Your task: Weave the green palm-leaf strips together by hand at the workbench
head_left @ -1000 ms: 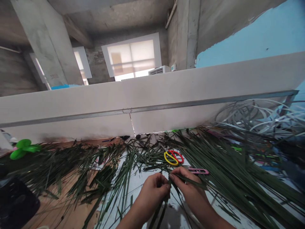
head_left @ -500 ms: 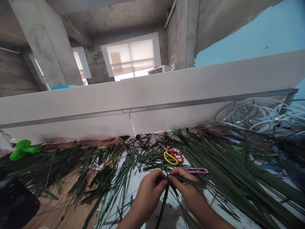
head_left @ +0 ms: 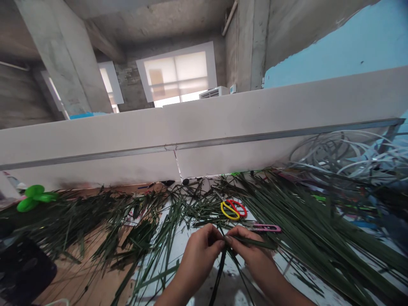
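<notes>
Green leaf strips (head_left: 219, 272): pinched at fingertip, nearer the wearer than the red-and-yellow scissors (head_left: 233, 209), tails trailing over the table (head_left: 231, 290).
Left grip (head_left: 201, 251): closed on the strips, thumb against finger.
Right grip (head_left: 253, 251): closed on them too, fingertips beside the left's; how the strips cross between them is hidden.
Slip risk: a slackened pinch could let the narrow strips slide or fan apart.
Snag risk: loose tails could catch in the cuttings (head_left: 188, 208) around the scissors, tugging the strips askew.
Blade risk: the pink-handled cutter (head_left: 267, 228), right of the scissors, sits near enough for a sideways sweep to knock it.
</notes>
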Motion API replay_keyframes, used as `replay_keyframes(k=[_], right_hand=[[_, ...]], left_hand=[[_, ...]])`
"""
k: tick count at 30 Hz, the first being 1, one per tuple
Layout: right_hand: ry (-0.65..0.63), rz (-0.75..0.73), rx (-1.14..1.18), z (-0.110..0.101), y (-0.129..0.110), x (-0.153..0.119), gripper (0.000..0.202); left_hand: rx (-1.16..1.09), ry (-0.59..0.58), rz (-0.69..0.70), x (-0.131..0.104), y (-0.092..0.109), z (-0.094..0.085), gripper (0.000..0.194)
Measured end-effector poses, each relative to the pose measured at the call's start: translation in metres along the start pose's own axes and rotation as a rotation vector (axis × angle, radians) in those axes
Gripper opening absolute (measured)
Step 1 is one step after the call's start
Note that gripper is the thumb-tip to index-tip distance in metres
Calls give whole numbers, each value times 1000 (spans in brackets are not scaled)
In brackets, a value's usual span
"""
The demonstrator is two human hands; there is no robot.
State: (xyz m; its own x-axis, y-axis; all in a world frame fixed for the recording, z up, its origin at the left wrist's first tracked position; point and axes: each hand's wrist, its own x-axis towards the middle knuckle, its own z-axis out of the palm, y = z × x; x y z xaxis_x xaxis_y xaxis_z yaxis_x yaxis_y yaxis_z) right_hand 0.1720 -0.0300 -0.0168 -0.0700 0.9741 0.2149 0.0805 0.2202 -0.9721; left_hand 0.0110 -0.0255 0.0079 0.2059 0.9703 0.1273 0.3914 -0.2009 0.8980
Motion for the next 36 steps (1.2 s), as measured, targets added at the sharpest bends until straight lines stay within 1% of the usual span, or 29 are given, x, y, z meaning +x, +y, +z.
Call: replay_keyframes(k=[6, 11, 17, 24, 28, 32, 36], right_hand=[[-46, 9, 54, -1, -3, 1, 23], [-74, 59, 145, -1, -9, 2, 26], [-107, 67, 233, -3, -10, 4, 33], [-123, 51, 181, -4, -11, 3, 31], [-109, 12, 121, -4, -7, 5, 30], [-91, 1, 71, -3, -5, 5, 28], [-89, 23, 91, -3, -5, 4, 29]], left_hand=[[-11, 49, -27, 1, -3, 1, 5], [-7, 51, -30, 3, -6, 0, 5], [-10, 50, -47, 3, -9, 0, 7], [-89, 27, -46, 5, -12, 1, 10], [-111, -29, -45, 6, -11, 0, 3], [-98, -16, -42, 5, -8, -1, 4], [-147, -10, -44, 5, -6, 0, 6]])
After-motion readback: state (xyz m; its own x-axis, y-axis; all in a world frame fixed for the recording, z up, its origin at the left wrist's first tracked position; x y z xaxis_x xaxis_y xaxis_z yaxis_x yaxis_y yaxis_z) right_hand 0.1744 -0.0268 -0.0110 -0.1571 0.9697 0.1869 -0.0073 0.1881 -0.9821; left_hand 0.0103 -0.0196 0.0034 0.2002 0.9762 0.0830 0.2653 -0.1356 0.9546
